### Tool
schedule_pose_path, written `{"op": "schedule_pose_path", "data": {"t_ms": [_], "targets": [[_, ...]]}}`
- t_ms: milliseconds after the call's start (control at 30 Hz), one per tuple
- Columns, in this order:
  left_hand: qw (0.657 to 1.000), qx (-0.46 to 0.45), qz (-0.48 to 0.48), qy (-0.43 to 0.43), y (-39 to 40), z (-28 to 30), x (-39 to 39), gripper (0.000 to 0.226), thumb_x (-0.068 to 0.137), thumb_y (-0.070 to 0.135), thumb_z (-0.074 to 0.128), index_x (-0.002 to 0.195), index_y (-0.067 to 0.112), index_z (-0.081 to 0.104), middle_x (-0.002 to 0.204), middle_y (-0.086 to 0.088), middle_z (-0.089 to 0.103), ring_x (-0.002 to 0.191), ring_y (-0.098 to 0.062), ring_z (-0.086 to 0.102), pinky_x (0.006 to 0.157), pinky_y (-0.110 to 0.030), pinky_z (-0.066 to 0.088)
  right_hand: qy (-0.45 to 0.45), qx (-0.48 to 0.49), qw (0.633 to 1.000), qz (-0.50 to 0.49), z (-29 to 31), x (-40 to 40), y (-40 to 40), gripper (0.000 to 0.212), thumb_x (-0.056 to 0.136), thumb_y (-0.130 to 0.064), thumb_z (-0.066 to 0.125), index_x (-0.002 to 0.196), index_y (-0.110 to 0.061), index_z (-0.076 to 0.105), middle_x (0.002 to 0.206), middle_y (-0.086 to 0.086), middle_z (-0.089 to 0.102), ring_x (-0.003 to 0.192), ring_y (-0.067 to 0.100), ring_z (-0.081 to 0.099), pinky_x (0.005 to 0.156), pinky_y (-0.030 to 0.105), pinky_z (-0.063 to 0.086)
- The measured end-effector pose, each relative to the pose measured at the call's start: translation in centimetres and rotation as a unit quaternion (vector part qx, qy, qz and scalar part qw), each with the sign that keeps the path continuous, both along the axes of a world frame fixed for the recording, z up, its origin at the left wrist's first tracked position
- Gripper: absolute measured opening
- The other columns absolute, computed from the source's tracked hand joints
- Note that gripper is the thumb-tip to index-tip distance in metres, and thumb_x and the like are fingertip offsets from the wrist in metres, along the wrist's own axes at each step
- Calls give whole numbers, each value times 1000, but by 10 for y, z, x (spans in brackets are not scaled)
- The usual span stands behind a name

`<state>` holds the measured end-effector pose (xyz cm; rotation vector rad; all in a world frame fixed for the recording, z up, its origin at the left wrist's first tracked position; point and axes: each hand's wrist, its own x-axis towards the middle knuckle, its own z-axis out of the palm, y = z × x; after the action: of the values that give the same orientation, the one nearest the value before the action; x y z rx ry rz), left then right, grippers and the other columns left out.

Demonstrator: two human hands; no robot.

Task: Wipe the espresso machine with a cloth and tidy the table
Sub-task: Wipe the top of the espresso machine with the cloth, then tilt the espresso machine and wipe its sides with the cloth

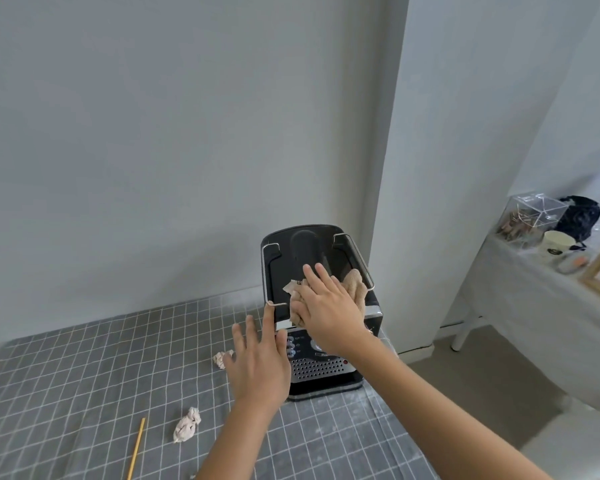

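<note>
I see espresso machine (321, 306) at table (66, 375) right-rear, cloth (352, 289) on top, two paper wads (187, 425) left-front, stick (136, 448) further left.

right hand (329, 308) pressing cloth (354, 284) on espresso machine (284, 268); left hand (260, 367) beside

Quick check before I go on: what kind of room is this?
Likely a plain home or studio room, not a fitted kitchen: the espresso machine stands on a table with a grey checked cloth against bare walls, and a side table carries clutter.
</note>
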<state>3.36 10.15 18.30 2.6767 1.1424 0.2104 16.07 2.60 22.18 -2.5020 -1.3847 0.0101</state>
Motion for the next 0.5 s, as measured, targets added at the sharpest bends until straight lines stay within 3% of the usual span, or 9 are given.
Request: {"op": "schedule_pose_path", "data": {"t_ms": [167, 267, 400, 500], "targets": [[1000, -7, 0, 8, 2, 4, 2, 55, 96, 50, 8, 148, 39, -6, 159, -5, 18, 147, -31, 9, 108, -56, 29, 10, 56, 998, 30, -6, -10, -22, 63, 97, -48, 12, 134, -15, 52, 163, 4, 20, 153, 21, 0, 121, 33, 1], [1000, -12, -1, 1, 3, 5, 4, 55, 96, 50, 9, 148, 40, -7, 158, -5, 19, 147, -31, 9, 107, -56, 28, 49, 103, 993, 42, -11, -18, -44, 72, 95, -55, 10, 136, -14, 52, 163, 2, 21, 153, 18, 0, 121, 31, 0], [1000, -16, -5, -21, 6, 5, 4, 54, 95, 52, 6, 147, 41, -5, 158, -7, 21, 146, -30, 13, 108, -58, 28, 100, 212, 972, 30, -43, -36, -95, 40, 105, -33, 32, 135, -16, 53, 161, -4, 22, 153, 13, 4, 119, 20, 7], [999, -23, 2, -47, 5, 2, 6, 52, 96, 52, 7, 147, 41, -2, 158, -9, 20, 145, -32, 15, 108, -60, 27, 193, 207, 959, -33, -100, -50, -131, 39, 105, -29, 36, 140, -17, 48, 161, -2, 22, 153, 13, 2, 122, 31, 15]]}}
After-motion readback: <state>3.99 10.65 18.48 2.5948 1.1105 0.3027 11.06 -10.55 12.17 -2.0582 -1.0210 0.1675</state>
